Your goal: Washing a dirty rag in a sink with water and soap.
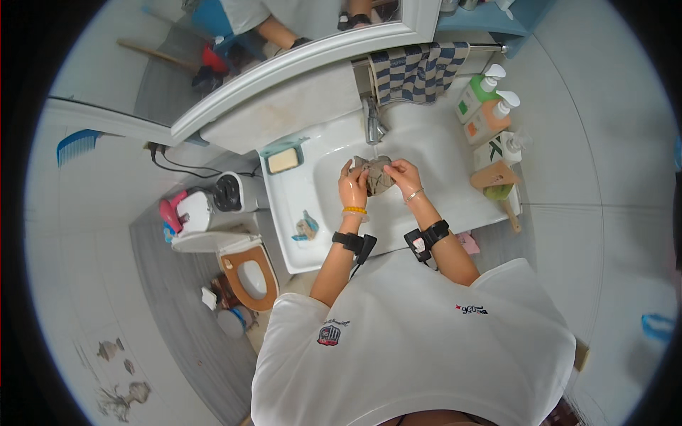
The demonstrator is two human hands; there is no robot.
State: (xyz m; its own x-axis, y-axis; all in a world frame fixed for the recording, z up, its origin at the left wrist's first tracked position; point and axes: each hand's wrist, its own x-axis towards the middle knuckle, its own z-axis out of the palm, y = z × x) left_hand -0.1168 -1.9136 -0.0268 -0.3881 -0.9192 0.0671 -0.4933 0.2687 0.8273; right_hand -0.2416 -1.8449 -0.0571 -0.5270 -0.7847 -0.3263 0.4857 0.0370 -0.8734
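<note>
Over the white sink (305,252), both hands grip a small grey-brown cloth with dark markings (380,180). My left hand (353,187) closes on its left side, fingers bent over the fabric. On the opposite edge, my right hand (405,177) pinches the cloth between thumb and fingers. The cloth hangs between them just below the metal faucet (374,128), where a thin stream of water seems to fall. Whether the cloth is a sock or another garment cannot be made out.
A soap bar (284,161) in a blue dish and a crumpled blue-and-beige item (305,226) sit on the sink's left ledge. Several pump bottles (489,119) line the right. A checkered towel (419,71) hangs behind. The toilet (249,273) stands at left.
</note>
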